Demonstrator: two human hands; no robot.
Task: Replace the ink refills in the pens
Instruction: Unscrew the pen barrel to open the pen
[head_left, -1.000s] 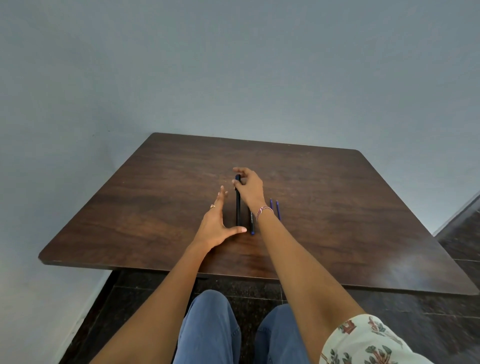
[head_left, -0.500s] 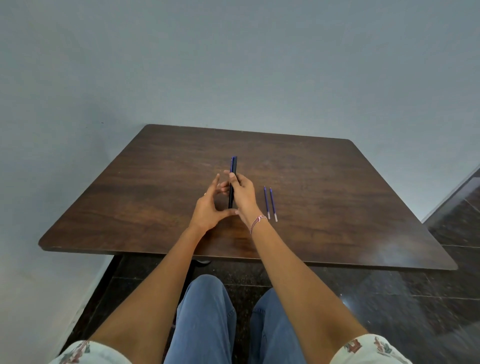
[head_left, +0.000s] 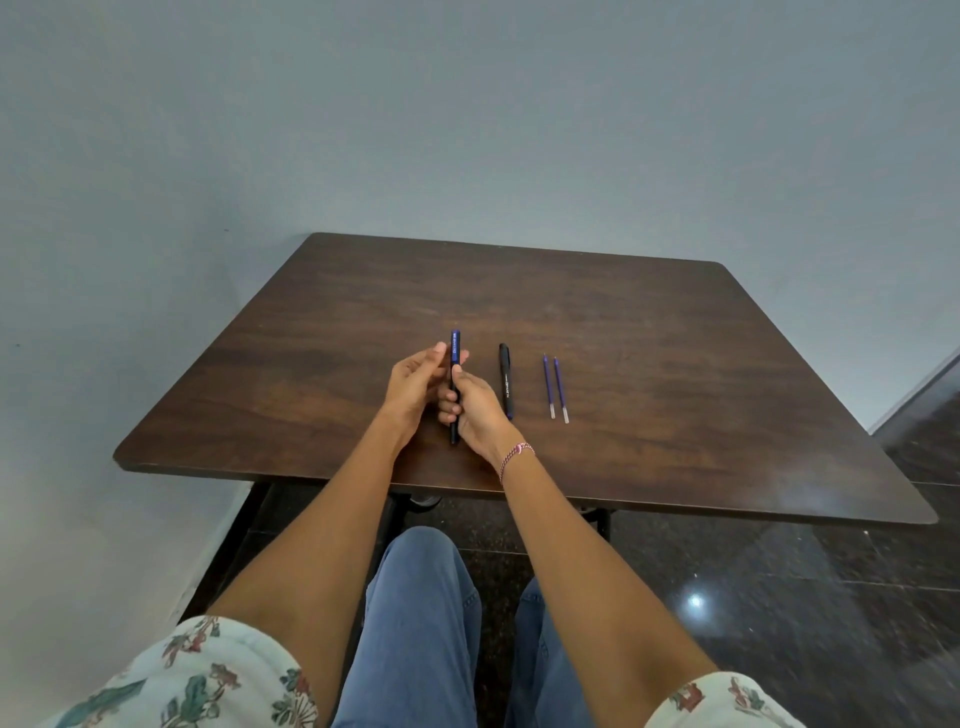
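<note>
A blue-and-black pen (head_left: 455, 353) stands lengthwise between my hands, above the brown table (head_left: 649, 332). My right hand (head_left: 475, 413) grips its lower part, fingers curled round the barrel. My left hand (head_left: 415, 382) holds its upper part, fingers against the blue end. A second, black pen (head_left: 506, 381) lies flat on the table just right of my right hand. Two thin blue ink refills (head_left: 555, 388) lie side by side further right, apart from the pens.
The table stands against a grey wall (head_left: 467, 130), which also runs along its left side. Dark tiled floor (head_left: 831, 597) shows to the right and under the table. My knees in blue jeans (head_left: 421, 623) are below the near edge.
My right hand has lifted the pen off the table and drawn it nearer; my left hand has closed onto its upper part. The black pen, earlier hidden by my right hand, now shows.
</note>
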